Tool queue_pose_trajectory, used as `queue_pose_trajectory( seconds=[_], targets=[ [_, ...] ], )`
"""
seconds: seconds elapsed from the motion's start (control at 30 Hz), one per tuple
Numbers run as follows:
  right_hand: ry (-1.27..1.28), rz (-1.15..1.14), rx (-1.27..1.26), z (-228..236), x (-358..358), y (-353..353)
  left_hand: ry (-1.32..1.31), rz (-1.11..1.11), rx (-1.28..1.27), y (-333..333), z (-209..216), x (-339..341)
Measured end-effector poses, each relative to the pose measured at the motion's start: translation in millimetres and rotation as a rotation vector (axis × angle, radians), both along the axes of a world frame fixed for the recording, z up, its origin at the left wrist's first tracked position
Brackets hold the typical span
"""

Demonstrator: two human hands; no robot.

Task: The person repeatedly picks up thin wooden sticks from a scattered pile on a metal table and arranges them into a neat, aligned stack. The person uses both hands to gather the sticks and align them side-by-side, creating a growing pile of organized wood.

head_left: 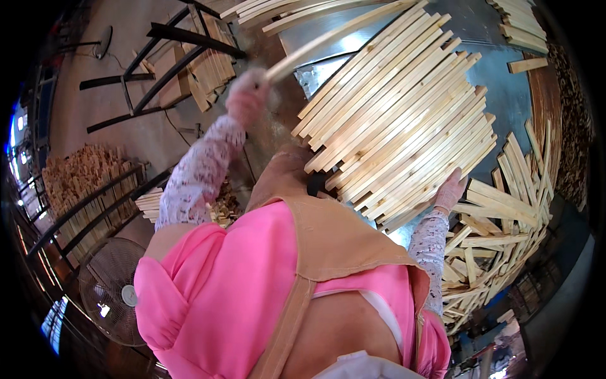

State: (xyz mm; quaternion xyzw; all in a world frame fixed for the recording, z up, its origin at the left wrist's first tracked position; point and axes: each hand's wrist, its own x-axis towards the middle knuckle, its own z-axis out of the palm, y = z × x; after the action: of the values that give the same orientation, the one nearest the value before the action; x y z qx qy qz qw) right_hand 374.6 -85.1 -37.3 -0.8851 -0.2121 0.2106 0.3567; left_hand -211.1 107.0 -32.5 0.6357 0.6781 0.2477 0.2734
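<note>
My left hand (248, 96), in a pinkish glove and slightly blurred, is closed round the near end of a long wooden strip (334, 39). That strip slants up and away to the right. Beside it a broad layer of pale wooden strips (398, 120) lies side by side on a metal table (505, 136), their ends uneven. At the layer's right edge my right hand (451, 189), also gloved, rests with fingers stretched out against the outermost strips. Both forearms wear patterned sleeves.
A heap of loose wood pieces (499, 234) lies to the right of the layer. Further strips (524, 25) are stacked at the far right. On the left stand a black metal frame (158, 69), bundled wood pieces (88, 183) and a fan (113, 294).
</note>
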Motion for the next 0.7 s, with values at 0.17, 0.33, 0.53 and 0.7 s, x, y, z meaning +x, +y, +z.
queue_pose_trajectory(
  seconds=[0.17,0.33,0.53,0.7],
  targets=[
    [0.017,-0.007,-0.046,-2,5,2,0.582,-0.188,0.267,82,41,16],
    [0.075,-0.061,-0.117,-19,35,0,0.33,-0.618,-0.104,103,45,133],
    [0.085,-0.001,-0.05,3,44,42,0.021,-0.576,-0.156,130,-18,244],
    [0.611,-0.155,0.463,2,46,21,-0.282,-0.531,-0.547,144,13,265]
  ],
)
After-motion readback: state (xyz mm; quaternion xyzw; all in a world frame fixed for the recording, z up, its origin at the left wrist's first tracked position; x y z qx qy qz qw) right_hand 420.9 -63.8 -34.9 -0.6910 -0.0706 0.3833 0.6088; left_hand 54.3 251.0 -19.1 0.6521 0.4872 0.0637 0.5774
